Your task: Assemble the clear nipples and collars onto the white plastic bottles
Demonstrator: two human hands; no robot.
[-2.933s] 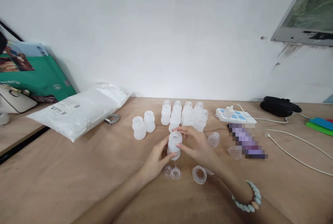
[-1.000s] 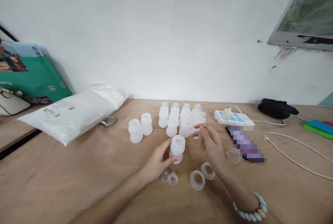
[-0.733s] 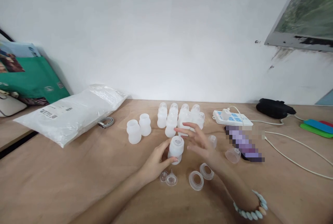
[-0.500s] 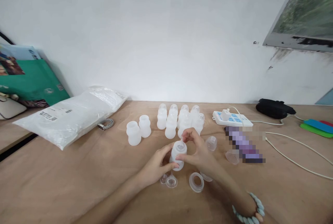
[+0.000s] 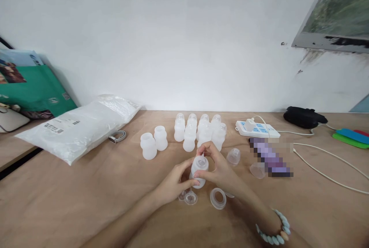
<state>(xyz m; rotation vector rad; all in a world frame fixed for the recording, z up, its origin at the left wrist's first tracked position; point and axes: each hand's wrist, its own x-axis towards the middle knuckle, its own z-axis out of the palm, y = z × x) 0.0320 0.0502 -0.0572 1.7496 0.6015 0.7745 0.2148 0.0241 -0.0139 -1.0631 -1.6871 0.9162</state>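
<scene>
A frosted white baby bottle [image 5: 198, 181] stands upright between my hands, with a clear nipple and a collar ring [image 5: 201, 162] at its top. My left hand [image 5: 177, 181] wraps round the bottle's body from the left. Curled over the top, my right hand [image 5: 216, 163] has its thumb on the collar's near side and its fingers behind the nipple tip. Just below the bottle lie clear nipples [image 5: 190, 197], partly hidden by my left hand. A loose collar ring [image 5: 218, 198] rests to the right, under my right forearm.
Several capped bottles [image 5: 189, 138] stand grouped behind my hands; two open bottles [image 5: 148, 146] stand left. Clear caps [image 5: 233, 156] lie right, near a blurred phone [image 5: 269, 157] and power strip [image 5: 257, 129]. A plastic package [image 5: 83, 125] and a watch [image 5: 117, 136] lie left.
The fingers of my right hand have shifted slightly left over the bottle's top, around the nipple tip. My left hand keeps its hold on the bottle.
</scene>
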